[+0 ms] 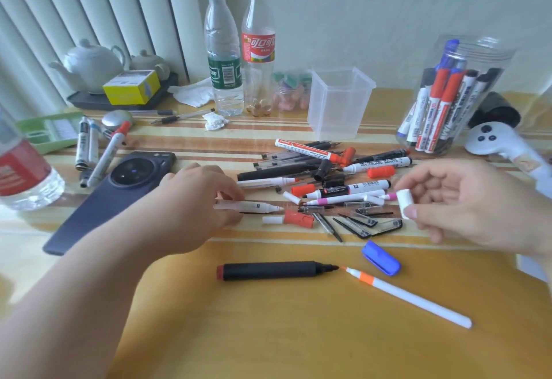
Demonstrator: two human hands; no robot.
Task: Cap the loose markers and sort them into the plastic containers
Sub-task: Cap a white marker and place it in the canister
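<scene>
Two hands at work on either side of the pile [328,175] of loose markers and caps on the desk [268,342]. Gripping a clear-bodied marker [254,207] in the left hand [206,199], fingers curled round its rear half, just left of the pile. Pinching a white cap [404,201] in the right hand [466,205] between thumb and forefinger, just right of the pile.

Likely trouble from here:
- Ink smeared on fingers or desk if cap and tip meet out of line, the two being well apart and not yet aligned.
- A loose or failed fit if this cap belongs to another marker.
- Caps knocked out of the pile if the hands close low across it.

Marker nearly level, long axis running left to right, bare white tip pointing right, toward pile and cap. Open end of the cap: cannot tell.

Nearer than the pile, uncapped: black marker [274,271], tip also pointing right, and a white-orange pen [412,295], with a blue cap [380,257] just by. Beyond the pile: an empty container [340,100] and, further right, a jar [484,50] holding capped markers.
</scene>
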